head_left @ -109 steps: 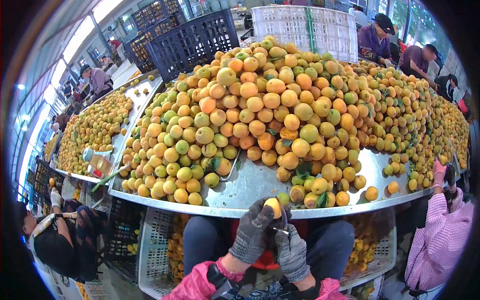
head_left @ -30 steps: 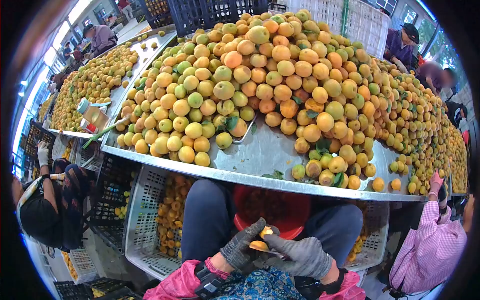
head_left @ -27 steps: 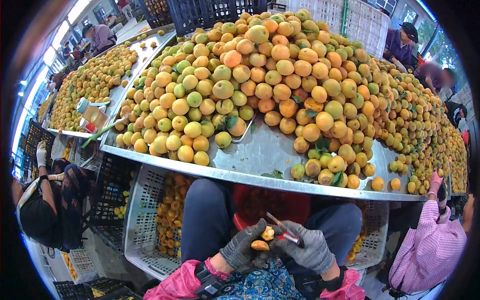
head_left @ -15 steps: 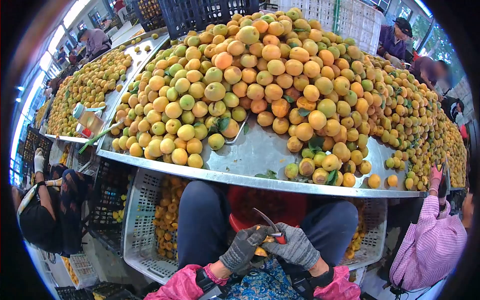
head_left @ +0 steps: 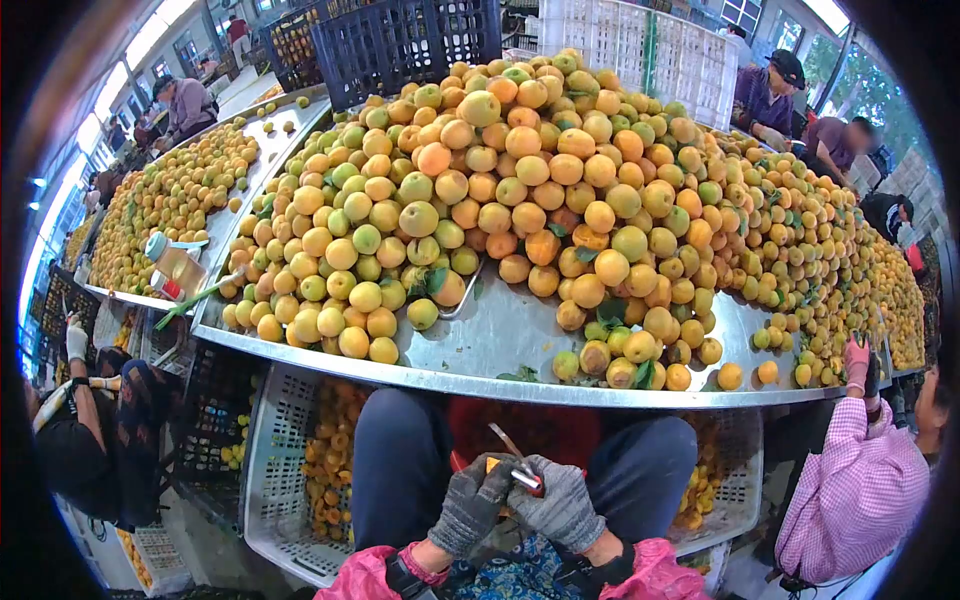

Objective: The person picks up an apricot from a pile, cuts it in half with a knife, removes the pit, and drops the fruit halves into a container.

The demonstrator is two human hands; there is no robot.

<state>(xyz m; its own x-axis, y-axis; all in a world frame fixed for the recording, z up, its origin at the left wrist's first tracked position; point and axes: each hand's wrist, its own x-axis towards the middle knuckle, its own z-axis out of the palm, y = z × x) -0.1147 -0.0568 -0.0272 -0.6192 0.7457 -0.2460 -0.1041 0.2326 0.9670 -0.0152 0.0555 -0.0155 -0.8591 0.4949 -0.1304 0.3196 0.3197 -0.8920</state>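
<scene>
My left hand (head_left: pixel 468 508), in a grey knit glove, is closed around an apricot (head_left: pixel 492 465), of which only a small orange bit shows between the fingers. Beside it, my right hand (head_left: pixel 562 503), gloved alike, grips a small curved knife (head_left: pixel 508 437) with a red handle. The blade points up and to the left, close to the fruit. Both hands are together above my lap, in front of a red tub (head_left: pixel 525 425) partly hidden under the table edge.
A metal table (head_left: pixel 470 345) bears a big heap of apricots (head_left: pixel 520 170). White crates (head_left: pixel 262 500) with cut fruit flank my knees. A bottle (head_left: pixel 175 262) lies at the left. Co-workers sit on both sides, one in a pink checked sleeve (head_left: pixel 850 445). Dark crates (head_left: pixel 400 50) stand behind.
My hands have turned and come closer together, and the knife has shifted slightly left. The orange piece now shows higher, at the left fingertips. The whole view has tilted slightly.
</scene>
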